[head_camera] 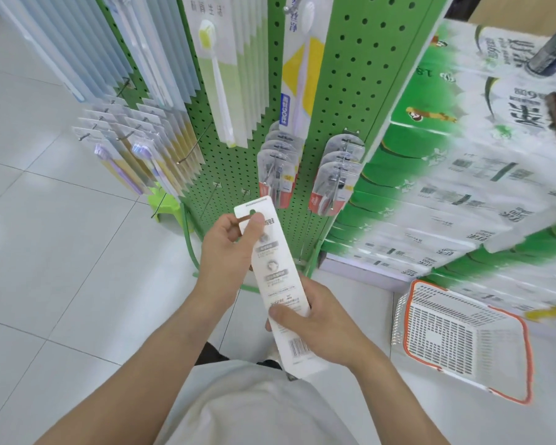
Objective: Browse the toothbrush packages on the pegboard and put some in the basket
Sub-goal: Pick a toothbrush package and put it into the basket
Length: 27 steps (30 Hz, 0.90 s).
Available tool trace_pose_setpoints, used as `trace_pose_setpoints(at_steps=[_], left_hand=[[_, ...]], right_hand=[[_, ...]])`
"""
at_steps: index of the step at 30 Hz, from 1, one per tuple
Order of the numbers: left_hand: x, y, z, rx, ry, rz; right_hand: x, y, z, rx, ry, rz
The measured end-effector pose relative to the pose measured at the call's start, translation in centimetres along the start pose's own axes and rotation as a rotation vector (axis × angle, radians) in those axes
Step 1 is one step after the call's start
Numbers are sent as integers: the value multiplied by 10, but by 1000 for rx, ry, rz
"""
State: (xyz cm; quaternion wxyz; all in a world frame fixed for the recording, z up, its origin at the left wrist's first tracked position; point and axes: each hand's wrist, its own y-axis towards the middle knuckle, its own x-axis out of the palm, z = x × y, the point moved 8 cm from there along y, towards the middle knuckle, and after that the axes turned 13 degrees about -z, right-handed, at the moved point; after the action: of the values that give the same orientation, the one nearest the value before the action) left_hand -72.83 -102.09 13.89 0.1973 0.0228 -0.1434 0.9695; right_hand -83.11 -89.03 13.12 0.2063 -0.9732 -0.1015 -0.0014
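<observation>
Your left thumb [252,224] lies across the printed face of the toothbrush package [278,284] just under its hang hole, and the curled fingers [231,226] of your left hand [228,252] wrap behind the card's top edge, so the upper end is pinched between them. Your right thumb [286,314] presses on the lower part of the same face, above the barcode, with the rest of your right hand [325,322] closed round the card's right edge and back. Both forearms reach forward from the bottom of the view and meet at the package, left wrist a little higher than right.

You hold the package in the air in front of your torso, below the green pegboard [350,91]. It is a long white card with its printed back toward you. Its long axis runs nearly upright in the view, tilted so the hang-hole end points up and slightly left toward the pegboard and the barcode end points down and right toward your body.

The white basket [463,335] with an orange rim sits on the tiled floor to your right, well apart from the package, beside stacked green-and-white cartons [446,187]. More toothbrush packages [225,75] hang on the pegboard hooks.
</observation>
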Motion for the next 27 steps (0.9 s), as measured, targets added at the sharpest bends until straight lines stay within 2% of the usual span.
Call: trace_pose_setpoints(at_steps=[3,7,10,13,18,20,23,27], left_hand=[[5,-4,3,30,23,-55],[-8,-2,4,84,-8,-6],[-14,-6,-10,27,-95,44],[1,-27,-31,-67,-68,20],[53,-64,-54,-130,-32,-151],[69,-73,-66,-179,-65,-125],[82,-74,-84,-174,25,-67],[114,-71,-111,-222,21,-15]], right_hand=[[2,-7,6,7,-57,4],[14,-20,20,-42,208,-25],[21,-33,28,-58,320,-15],[24,-46,36,-62,184,92],[13,-84,45,13,-112,262],[5,-101,54,55,-185,274],[-16,-125,77,99,-230,288],[-58,-150,112,145,-293,223]])
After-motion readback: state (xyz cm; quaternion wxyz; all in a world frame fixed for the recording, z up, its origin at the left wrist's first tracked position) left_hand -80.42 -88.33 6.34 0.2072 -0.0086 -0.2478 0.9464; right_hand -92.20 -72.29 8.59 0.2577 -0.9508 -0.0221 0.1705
